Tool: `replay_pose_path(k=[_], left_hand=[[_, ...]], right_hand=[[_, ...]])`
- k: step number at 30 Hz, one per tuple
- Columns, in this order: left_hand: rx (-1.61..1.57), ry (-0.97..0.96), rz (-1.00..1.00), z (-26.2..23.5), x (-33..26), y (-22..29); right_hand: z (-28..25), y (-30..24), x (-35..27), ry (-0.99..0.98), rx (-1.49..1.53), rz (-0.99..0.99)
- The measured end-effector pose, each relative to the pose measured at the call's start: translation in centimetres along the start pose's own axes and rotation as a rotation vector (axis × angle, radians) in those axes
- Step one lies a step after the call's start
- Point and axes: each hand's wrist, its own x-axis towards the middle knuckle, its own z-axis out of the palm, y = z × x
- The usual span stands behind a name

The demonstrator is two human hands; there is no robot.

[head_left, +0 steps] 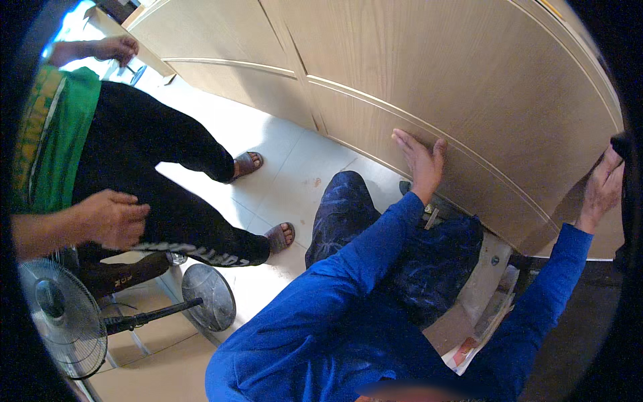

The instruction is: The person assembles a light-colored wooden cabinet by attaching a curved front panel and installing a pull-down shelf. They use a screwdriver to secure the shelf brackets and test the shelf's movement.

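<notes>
Two hands on one big wooden door panel [415,74], filling twelve to three o'clock. Left hand [420,161] flat, fingers spread, on its face at centre. Right hand [603,187] at three o'clock seems curled over the edge. Standing fan [63,318] at eight o'clock.

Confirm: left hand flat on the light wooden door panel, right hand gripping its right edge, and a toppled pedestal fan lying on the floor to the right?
One error: the pedestal fan lies to the left, per the head view. Left hand is flat on the light wooden door panel; right hand grips its right edge.
</notes>
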Motion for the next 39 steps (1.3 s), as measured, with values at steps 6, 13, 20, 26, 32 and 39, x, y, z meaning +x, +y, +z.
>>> replay_pose_path(k=[6,13,20,26,32,39], left_hand=[[-0.013,0.032,-0.060,0.2,0.8,1.1],[0.045,-0.088,-0.028,-4.0,3.1,-3.3],[0.220,0.162,-0.098,-17.2,8.5,-12.4],[0.321,0.145,0.129,-22.1,10.1,-9.1],[0.318,-0.044,0.245,-15.1,15.2,-5.8],[0.250,-0.099,0.274,-18.7,16.5,-6.3]], right_hand=[[0.9,1.3,0.5,-0.002,-0.162,-0.035],[-1.8,-5.5,3.0,0.058,-0.022,-0.127],[-3.6,-7.5,3.3,-0.007,0.088,-0.088],[-3.7,-7.1,3.6,-0.014,0.094,-0.089],[-3.8,-7.0,3.9,-0.007,-0.008,-0.122],[-2.2,-4.7,3.4,-0.020,0.017,-0.114]])
